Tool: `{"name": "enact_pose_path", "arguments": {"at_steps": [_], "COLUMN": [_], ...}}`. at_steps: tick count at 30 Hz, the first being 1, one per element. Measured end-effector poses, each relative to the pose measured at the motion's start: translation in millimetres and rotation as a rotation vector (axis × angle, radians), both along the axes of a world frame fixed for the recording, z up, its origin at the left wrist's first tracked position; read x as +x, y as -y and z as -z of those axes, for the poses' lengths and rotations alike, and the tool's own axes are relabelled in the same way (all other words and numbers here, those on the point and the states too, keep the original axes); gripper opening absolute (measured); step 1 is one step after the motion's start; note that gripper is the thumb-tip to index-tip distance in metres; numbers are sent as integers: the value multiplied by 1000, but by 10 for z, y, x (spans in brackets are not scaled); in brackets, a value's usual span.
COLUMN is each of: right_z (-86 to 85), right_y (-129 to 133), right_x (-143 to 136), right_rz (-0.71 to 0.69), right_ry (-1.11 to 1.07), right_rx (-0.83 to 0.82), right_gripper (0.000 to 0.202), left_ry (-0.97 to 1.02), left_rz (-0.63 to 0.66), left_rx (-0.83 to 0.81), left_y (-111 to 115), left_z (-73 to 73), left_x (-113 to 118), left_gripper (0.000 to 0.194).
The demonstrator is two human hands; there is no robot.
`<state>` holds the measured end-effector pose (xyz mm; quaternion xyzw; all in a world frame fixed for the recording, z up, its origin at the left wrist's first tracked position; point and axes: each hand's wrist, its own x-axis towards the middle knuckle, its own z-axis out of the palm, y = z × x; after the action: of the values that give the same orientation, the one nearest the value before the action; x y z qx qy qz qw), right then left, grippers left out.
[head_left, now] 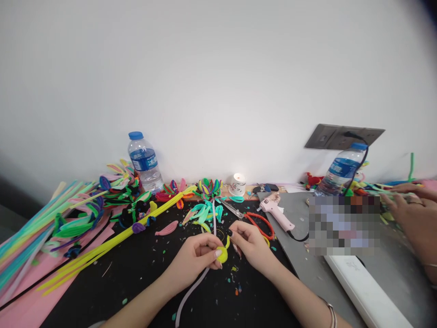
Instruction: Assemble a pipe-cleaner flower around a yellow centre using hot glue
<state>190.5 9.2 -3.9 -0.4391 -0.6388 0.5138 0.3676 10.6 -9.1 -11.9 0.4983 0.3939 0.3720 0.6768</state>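
Note:
A small yellow pipe-cleaner coil [222,255] is pinched between the thumb and fingers of my left hand [200,253]. My right hand [251,241] is closed on the loose yellow end that rises from the coil. Passing by my left hand's fingers, a pale lilac pipe cleaner [191,291] runs from the front of the black mat [150,291] toward a multicoloured pipe-cleaner flower [210,187]; whether the hand grips it I cannot tell. Just beyond my right hand lie red-handled scissors [261,223]. Turquoise petals [205,212] and a pink petal [166,228] rest beyond my left hand.
Left are bundled pipe cleaners [34,232], yellow stems [136,228] and a water bottle [144,161]. A paper cup [237,184] stands by the wall. To the right are a glue gun [278,214], a second bottle [339,171], a white case [368,291] and another person's hand [409,214].

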Motion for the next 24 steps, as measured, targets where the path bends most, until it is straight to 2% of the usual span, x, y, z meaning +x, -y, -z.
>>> {"name": "enact_pose_path", "arguments": {"at_steps": [3, 5, 8, 10, 12, 15, 17, 20, 24], "right_z": [-16, -57, -133, -161, -154, -111, -94, -113, -173], "right_y": [-29, -82, -198, -273, -329, -372, -388, -411, -424], "right_x": [50, 146, 381, 560, 717, 860, 899, 916, 928], "right_rz": [-11, 81, 396, 602, 710, 758, 704, 648, 710], "right_ry": [65, 166, 479, 729, 1010, 1308, 1333, 1261, 1153], "right_rx": [17, 107, 335, 408, 400, 200, 90, 0, 9], "right_gripper": [25, 24, 16, 19, 31, 42, 37, 35, 39], "left_ry": [3, 12, 16, 13, 20, 29, 30, 35, 34], "left_rz": [-21, -82, -196, -249, -284, -308, -308, -304, -316], "left_rx": [0, -20, -53, -59, -50, -43, -44, -34, -36], "left_y": [7, -3, -28, -41, -46, -47, -46, -43, -34], "left_z": [-7, -18, -40, -50, -53, -43, -34, -28, -46], "left_x": [8, 7, -4, -16, -27, -38, -43, -47, -48], "left_gripper": [18, 19, 21, 22, 22, 22, 21, 19, 19]}}
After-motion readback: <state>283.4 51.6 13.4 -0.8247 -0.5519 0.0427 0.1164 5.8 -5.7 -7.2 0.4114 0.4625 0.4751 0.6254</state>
